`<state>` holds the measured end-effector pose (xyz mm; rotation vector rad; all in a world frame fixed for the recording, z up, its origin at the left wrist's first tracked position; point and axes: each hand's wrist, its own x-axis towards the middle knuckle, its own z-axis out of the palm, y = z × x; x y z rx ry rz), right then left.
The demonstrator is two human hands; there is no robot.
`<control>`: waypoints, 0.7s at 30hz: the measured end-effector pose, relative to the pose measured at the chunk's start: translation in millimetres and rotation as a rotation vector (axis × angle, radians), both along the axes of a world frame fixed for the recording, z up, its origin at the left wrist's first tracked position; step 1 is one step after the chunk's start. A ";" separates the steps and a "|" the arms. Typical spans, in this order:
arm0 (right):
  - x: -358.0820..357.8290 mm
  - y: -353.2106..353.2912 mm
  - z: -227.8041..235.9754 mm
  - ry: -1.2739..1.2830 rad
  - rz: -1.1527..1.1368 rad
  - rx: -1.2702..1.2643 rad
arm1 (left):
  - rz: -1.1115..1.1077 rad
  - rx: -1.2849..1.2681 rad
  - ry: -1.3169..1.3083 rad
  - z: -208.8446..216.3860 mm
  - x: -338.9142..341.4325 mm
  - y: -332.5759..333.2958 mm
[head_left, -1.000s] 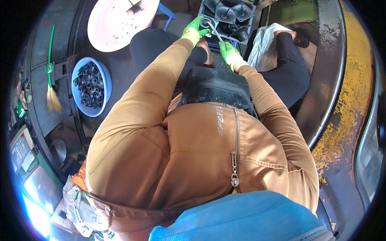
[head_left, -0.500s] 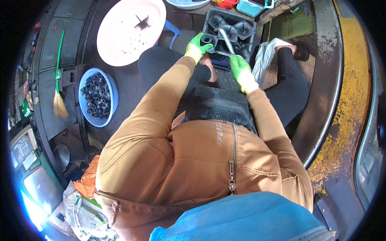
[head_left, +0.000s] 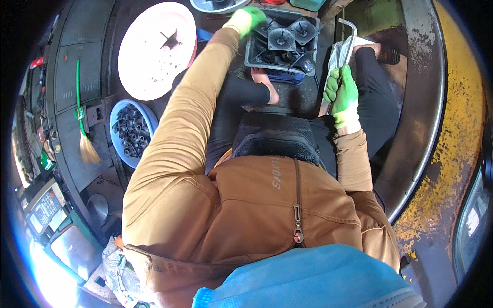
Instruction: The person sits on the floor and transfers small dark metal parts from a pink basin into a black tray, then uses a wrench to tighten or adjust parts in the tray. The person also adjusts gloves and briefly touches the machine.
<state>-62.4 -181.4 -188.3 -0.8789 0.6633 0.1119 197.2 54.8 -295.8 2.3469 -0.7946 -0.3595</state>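
My right hand, in a green-palmed glove, is closed around a bent silver metal rod. The rod points up and away, its hooked end to the right of the crate. My left hand, gloved alike, reaches to the far left corner of a grey plastic crate. Its fingers are smeared and partly hidden, so I cannot tell whether it holds anything. Inside the crate lie several black cone-shaped parts with flat squarish ends and thin stems.
Left of my legs stand a large white-pink basin with scraps in it and a blue basin full of small black parts. Another pale blue basin is at the far edge. A metal rim curves along my right side.
My left hand has moved from the crate's near left side to its far left corner; the black ring-shaped part it held no longer shows. The rod has swung up and right, off the crate.
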 end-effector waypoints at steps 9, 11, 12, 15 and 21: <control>-2.6 9.4 -8.3 0.069 0.101 0.066 | -0.038 0.451 -0.323 -14.7 -107.8 -46.0; -3.6 12.3 -10.6 0.092 0.110 0.027 | 0.008 0.348 -0.401 -11.2 -97.1 -40.3; -4.3 12.9 -11.6 0.106 0.117 0.006 | 0.026 0.351 -0.377 -7.0 -87.6 -38.5; -5.0 14.9 -16.4 0.146 0.165 -0.035 | 0.142 0.107 -0.405 11.9 -68.5 -18.1; -4.5 27.9 -39.1 0.129 0.282 -0.260 | 0.541 -0.613 0.602 27.0 -77.9 40.5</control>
